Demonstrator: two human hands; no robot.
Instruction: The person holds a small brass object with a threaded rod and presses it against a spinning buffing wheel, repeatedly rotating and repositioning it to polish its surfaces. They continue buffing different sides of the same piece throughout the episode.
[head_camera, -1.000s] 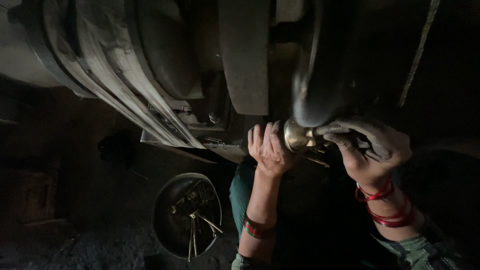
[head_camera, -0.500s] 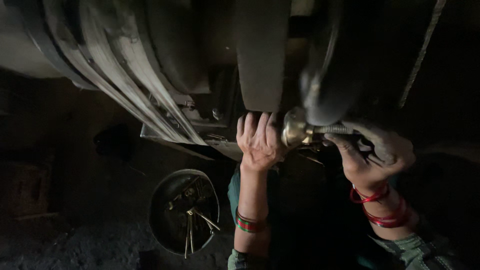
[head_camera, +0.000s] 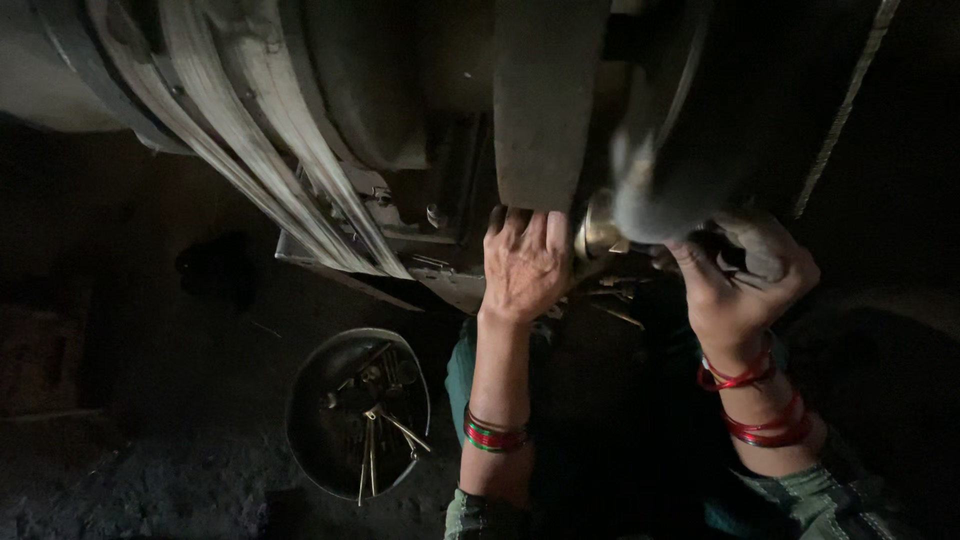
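Note:
A small brass-coloured piece (head_camera: 598, 232) sits against the dark spinning wheel (head_camera: 665, 170) of a belt-driven machine. My left hand (head_camera: 524, 262) lies beside it, fingers together and pointing up, touching the piece's left end and the machine body. My right hand (head_camera: 742, 275) is curled around the piece's other end, which is mostly hidden under the fingers and the blurred wheel. Red bangles circle both wrists.
Wide pale drive belts (head_camera: 270, 130) run diagonally over a large drum at upper left. A round dark metal bowl (head_camera: 300, 420) holding several thin brass-coloured parts sits on the dirt floor at lower left. The scene is very dim.
My left hand has risen from below the piece and stretched its fingers up against the machine. The right hand keeps its grip. The view has shifted slightly.

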